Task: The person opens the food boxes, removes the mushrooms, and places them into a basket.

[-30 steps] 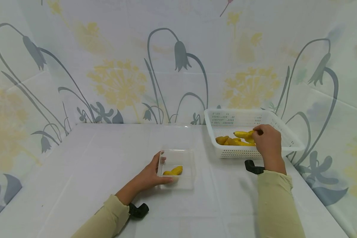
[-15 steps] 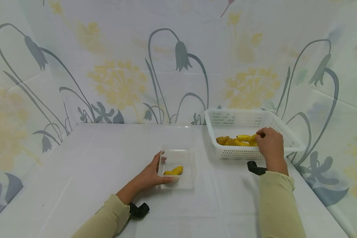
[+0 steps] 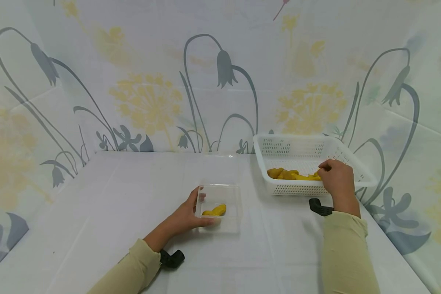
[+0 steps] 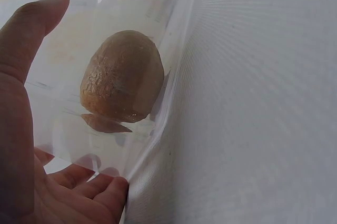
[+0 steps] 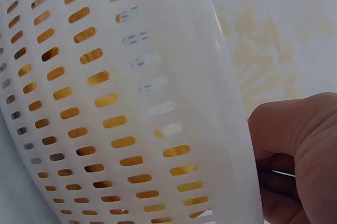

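Note:
My left hand [image 3: 191,212] holds a clear plastic box [image 3: 231,200] on the white table, with the thumb along the near side and fingers around the left side. Inside the box lies a bent yellow, fruit-like piece [image 3: 216,210]. Through the clear wall in the left wrist view, a rounded brownish piece [image 4: 124,77] shows. My right hand [image 3: 336,177] reaches over the near rim of a white perforated basket [image 3: 290,190], its fingers curled beside a heap of yellow pieces [image 3: 294,175]. The basket wall [image 5: 210,103] hides its fingertips; I cannot tell whether they pinch anything.
A clear flat lid or tray [image 3: 220,156] lies behind the box, hard to see against the white cloth. The basket stands at the back right near the flower-printed curtain [image 3: 150,61]. Black wrist cameras [image 3: 172,259] sit on both wrists.
The yellow piece raised between my right fingers has dropped down toward the heap. The right hand has shifted slightly right and down. My left hand and the box stay put.

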Available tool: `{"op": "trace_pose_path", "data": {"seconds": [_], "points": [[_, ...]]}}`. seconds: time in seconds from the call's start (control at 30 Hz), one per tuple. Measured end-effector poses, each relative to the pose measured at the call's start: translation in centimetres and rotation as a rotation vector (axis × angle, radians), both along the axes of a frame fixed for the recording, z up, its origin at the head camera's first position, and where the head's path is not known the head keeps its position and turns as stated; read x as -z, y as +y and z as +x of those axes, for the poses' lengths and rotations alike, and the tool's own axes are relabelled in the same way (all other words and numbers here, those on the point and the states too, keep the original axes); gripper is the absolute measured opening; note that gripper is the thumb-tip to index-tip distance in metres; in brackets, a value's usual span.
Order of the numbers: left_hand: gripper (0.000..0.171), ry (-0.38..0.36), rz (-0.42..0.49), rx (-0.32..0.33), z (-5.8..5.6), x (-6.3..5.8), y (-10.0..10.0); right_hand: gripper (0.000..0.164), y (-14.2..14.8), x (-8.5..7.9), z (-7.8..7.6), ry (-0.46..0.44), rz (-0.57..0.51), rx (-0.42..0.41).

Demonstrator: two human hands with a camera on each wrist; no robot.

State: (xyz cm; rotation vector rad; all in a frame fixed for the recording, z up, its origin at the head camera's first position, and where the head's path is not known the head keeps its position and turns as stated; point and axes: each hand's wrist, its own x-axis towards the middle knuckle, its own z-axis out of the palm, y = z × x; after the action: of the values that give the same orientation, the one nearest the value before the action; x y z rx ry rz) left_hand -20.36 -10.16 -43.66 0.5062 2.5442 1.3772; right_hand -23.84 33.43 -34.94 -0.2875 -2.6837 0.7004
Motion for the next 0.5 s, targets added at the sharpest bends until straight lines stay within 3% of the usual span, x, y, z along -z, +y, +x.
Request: {"op": "trace_pose_path", "data": {"seconds": [0.5], "points": [[0.116,-0.008,-0.001,-0.008,0.0,0.0,0.1,0.028,-2.0,-0.7,0.1,0.026,-0.003,-0.079]]}}
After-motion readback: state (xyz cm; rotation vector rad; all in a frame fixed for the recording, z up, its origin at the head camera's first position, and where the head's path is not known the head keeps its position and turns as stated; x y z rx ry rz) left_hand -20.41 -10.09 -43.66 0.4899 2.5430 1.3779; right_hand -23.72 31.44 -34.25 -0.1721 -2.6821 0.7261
